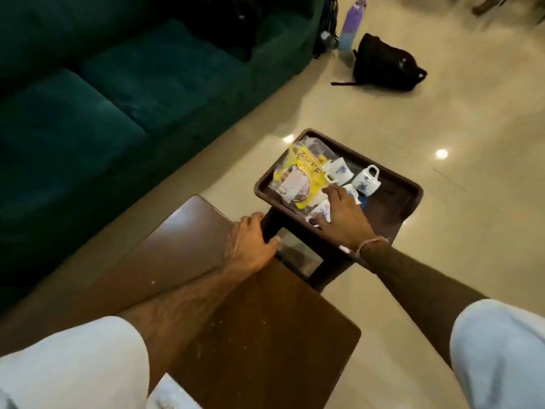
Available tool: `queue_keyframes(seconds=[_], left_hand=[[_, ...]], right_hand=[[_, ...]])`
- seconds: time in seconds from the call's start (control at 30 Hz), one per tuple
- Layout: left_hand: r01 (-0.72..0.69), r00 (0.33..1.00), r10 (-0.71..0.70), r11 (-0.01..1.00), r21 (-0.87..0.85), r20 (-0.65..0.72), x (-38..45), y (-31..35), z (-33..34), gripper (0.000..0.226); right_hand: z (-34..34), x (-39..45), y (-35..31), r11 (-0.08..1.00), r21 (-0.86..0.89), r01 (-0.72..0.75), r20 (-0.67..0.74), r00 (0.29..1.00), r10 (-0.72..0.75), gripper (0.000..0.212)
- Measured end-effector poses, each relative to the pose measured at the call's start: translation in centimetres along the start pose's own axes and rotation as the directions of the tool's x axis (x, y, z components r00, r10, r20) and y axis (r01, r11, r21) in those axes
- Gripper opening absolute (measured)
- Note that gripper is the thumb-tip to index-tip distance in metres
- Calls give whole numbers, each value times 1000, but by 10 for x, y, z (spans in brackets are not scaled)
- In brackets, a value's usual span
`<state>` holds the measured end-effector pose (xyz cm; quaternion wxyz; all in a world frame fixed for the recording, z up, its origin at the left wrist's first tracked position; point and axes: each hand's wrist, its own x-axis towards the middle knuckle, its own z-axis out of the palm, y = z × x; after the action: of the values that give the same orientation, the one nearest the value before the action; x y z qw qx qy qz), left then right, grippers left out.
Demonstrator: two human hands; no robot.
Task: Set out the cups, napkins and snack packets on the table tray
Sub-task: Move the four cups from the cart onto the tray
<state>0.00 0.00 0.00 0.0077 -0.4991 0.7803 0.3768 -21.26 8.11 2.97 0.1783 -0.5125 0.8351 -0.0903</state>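
A dark brown tray [411, 191] sits on a small stool beyond a brown wooden table [265, 335]. In the tray lie a yellow snack packet [300, 175] and several white cups with blue flowers, two of them [339, 169] [365, 180] on their sides. My right hand [342, 215] rests flat over cups [321, 209] at the tray's near edge; whether it grips one I cannot tell. My left hand [250, 246] presses on the far corner of the wooden table, fingers curled over its edge. No napkins can be made out.
A dark green sofa [118, 84] fills the left. On the glossy beige floor behind the tray lie a black backpack [386, 64] and a purple bottle [351, 25]. Another bag [327, 28] leans against the sofa's end.
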Motion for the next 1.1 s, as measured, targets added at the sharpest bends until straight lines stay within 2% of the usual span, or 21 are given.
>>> queue_keyframes(seconds=[0.07,0.2,0.3,0.43,0.5,0.6,0.77,0.93,1.1], left_hand=[[-68,998,68,997,27,7,23,22,18,65],[-156,988,156,987,44,-4,62,64,53,62],[-169,985,171,981,95,-12,86,82,74,61],[-98,995,94,982,162,35,106,96,97,56],[-76,997,75,984,163,13,109,99,103,52],[-56,998,59,992,111,-19,109,103,107,48],[-50,998,49,999,15,39,107,110,110,48],[-48,998,52,984,-170,21,98,111,105,43],[-129,991,111,950,-286,-77,82,106,77,42]], right_hand=[[-1,15,27,997,5,-83,-73,994,83,64],[-5,45,81,965,-39,-259,-125,959,253,61],[-9,66,111,948,-45,-315,-136,942,306,66],[-9,87,138,936,-89,-340,-31,941,338,67],[-6,93,143,935,-88,-343,-1,939,344,66],[-1,99,149,935,-11,-353,11,935,353,69],[2,100,156,936,56,-347,-31,937,349,68],[2,89,161,885,295,-361,-85,912,401,68],[-5,66,148,731,632,-258,-167,876,453,67]])
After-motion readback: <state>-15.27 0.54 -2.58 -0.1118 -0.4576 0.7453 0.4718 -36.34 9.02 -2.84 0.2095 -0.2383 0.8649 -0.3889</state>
